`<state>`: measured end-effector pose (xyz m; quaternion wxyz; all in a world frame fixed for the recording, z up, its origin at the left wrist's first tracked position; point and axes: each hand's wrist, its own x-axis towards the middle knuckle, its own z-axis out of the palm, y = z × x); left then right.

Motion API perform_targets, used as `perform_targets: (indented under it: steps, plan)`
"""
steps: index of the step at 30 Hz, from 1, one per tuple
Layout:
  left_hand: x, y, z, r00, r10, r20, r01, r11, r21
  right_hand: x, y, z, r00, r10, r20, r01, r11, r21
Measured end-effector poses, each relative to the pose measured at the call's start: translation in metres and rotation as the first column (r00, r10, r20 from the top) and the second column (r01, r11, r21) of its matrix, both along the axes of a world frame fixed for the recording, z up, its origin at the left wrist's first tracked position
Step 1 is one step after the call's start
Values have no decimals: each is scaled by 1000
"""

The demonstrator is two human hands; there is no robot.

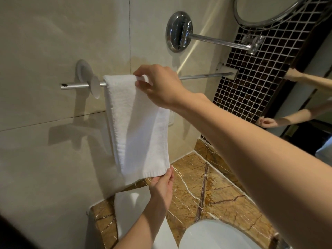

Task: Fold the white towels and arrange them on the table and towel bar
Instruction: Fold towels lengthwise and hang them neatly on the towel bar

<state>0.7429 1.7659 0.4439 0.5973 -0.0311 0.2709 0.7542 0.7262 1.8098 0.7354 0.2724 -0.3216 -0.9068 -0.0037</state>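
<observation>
White terry towel (138, 126): draped over the round silver metal towel bar (201, 75) on the beige tiled wall (45, 51), near the bar's left end, hanging in folded layers.
My right hand (161, 87): fingers (142, 85) pinch the towel's top fold at the bar.
My left hand (161, 186): fingers (168, 175) pinch the lower right corner of the hem.
Second white folded towel (129, 203): lies on the brown veined marble worktop (215, 186), at its left edge by the wall.
White oval basin (212, 234): set in the worktop's near right part.
</observation>
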Motion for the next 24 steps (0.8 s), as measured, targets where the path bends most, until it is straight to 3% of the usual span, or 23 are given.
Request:
perform_targets:
  steps: [11,13,14,15,18,20,22,24]
  plan:
    - [-19,2,-9,989,50,-141,-77,978,-194,0,1,1,1000,4,-4,-4,1000,2]
    - [-30,-3,-15,988,108,-108,-130,966,-223,0,0,1,1000,5,-3,-5,1000,6]
    - [-37,-6,-20,983,183,9,-178,965,-193,-1,0,0,1000,7,-4,-7,1000,5]
    - [-43,-11,-22,971,236,27,-229,960,-160,-1,0,0,1000,6,-3,-6,1000,3]
    - [-61,-20,-27,906,317,-280,-384,894,-231,0,1,0,1000,5,1,-5,1000,4]
    - [-76,-27,-34,866,291,-407,-416,871,-262,-1,0,1,1000,4,1,-4,1000,11]
    - [-85,-37,-36,738,184,-650,-423,876,-232,0,0,1,1000,7,0,-7,1000,10]
    - [-89,-45,-40,628,124,-769,-419,886,-199,0,0,2,1000,12,2,-12,1000,7]
